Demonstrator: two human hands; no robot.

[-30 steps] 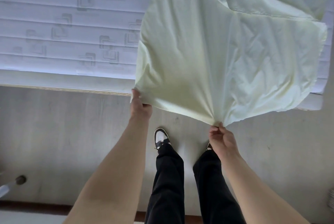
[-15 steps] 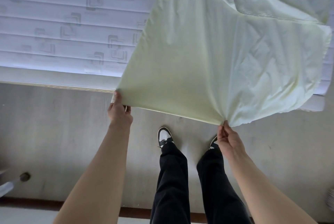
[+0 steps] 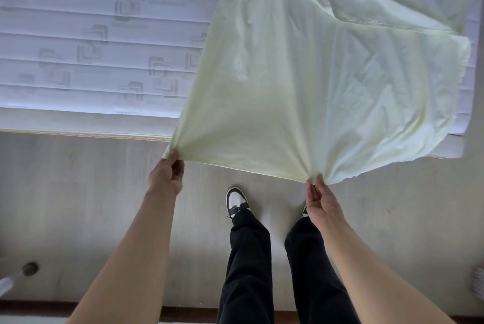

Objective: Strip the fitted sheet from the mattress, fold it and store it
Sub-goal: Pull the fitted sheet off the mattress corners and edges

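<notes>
A pale yellow fitted sheet [image 3: 301,82] lies partly on the bare white quilted mattress [image 3: 91,48] and hangs off its near edge. My left hand [image 3: 166,177] pinches the sheet's near left corner just past the mattress edge. My right hand [image 3: 320,200] pinches the near edge further right, above my shoe. The edge between both hands is pulled taut. The sheet's far part is bunched and folded over at the upper right.
Grey wood-look floor [image 3: 78,206] runs along the mattress. My legs in black trousers and black-and-white shoes [image 3: 237,202] stand below the sheet. A pale rod with a dark tip [image 3: 23,272] lies at the lower left. A dark skirting strip runs along the bottom.
My left hand has slid left along the sheet's edge, away from my right hand, spreading and tightening the edge between them. The right hand stays about where it was.
</notes>
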